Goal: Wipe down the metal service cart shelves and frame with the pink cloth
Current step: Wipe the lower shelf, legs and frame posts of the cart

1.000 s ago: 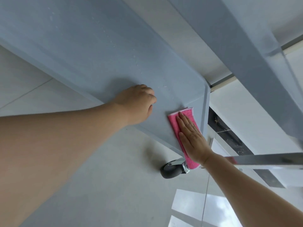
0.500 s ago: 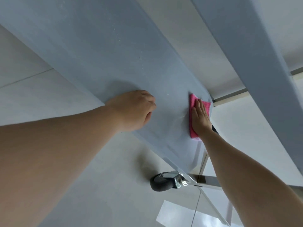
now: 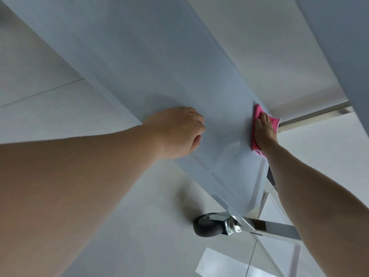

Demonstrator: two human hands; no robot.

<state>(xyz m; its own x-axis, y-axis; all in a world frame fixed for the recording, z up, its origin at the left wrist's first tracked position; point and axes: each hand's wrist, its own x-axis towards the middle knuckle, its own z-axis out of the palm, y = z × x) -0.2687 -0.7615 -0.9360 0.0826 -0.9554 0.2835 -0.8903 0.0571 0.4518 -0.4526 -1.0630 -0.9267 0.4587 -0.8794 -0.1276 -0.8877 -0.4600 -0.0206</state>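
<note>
The cart's lower metal shelf (image 3: 151, 62) runs diagonally from top left to bottom right. My right hand (image 3: 264, 132) lies flat on the folded pink cloth (image 3: 257, 116), pressing it against the shelf's far edge. My left hand (image 3: 179, 130) rests on the shelf's near edge with fingers curled loosely, holding nothing. A second shelf or frame part (image 3: 339, 47) crosses the top right corner. A metal frame leg (image 3: 275, 228) meets the shelf corner at the bottom.
A black caster wheel (image 3: 207, 226) with a shiny bracket sits on the pale tiled floor (image 3: 139, 226) under the shelf's near corner. A metal strip (image 3: 311, 114) runs along the floor at the right. A bright light patch lies on the tiles at the bottom right.
My right hand slid the pink cloth from the shelf's near corner across to its far edge. The left hand stayed in place while the view shifted down.
</note>
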